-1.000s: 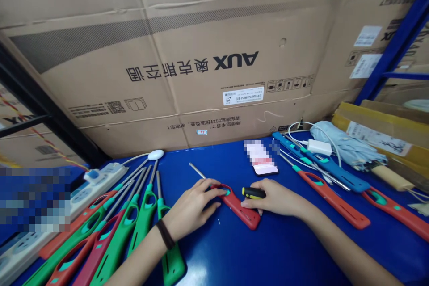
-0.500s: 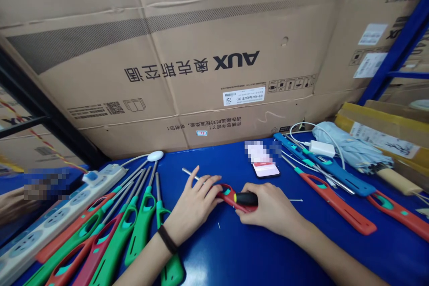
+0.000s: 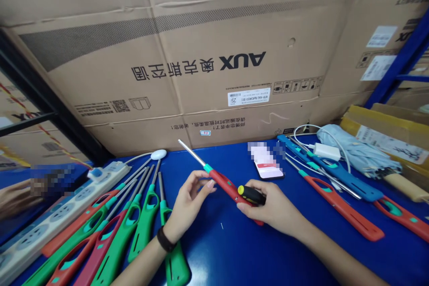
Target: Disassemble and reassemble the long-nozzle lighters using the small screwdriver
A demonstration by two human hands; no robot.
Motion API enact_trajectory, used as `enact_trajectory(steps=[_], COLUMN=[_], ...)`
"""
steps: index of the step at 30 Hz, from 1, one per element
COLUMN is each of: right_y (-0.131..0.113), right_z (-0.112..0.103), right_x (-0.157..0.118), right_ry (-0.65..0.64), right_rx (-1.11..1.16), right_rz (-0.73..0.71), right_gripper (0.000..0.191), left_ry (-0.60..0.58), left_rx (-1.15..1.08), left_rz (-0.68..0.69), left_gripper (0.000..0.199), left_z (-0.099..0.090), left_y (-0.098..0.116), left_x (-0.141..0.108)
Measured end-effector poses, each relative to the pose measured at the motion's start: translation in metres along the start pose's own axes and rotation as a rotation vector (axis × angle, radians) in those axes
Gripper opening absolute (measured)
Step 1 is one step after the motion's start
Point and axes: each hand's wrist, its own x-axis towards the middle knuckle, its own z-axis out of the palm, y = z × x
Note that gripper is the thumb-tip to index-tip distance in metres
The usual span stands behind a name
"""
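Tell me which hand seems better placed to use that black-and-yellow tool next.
Probably the right hand: it holds the tool by the red lighter. The left hand shows no tool and is nearer the lighter's metal tube.

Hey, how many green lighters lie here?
4 green lighters: one between two orange lighters, two right of the crimson one, one partly behind the left wrist. Others may be hidden.
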Motion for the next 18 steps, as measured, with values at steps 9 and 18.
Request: enact_trajectory(steps=[9,18], right_y=[0.004,0.001], right_z=[0.005,0.009], right_x=[-0.003,-0.004], right_ry=[0.042,-0.043], right_rx=[-0.27,-0.27], right_rz=[-0.053,-0.079], right_gripper=[0.03,0.038], left_ry=[-0.007,-0.01], left_rx=[-0.157,-0.28], left_rz=[-0.229,-0.334], left_gripper=[0.034,0.034], left_z=[-0.013,-0.017], left_y=[-0.005,-0.007], left_x=[0.004,0.008])
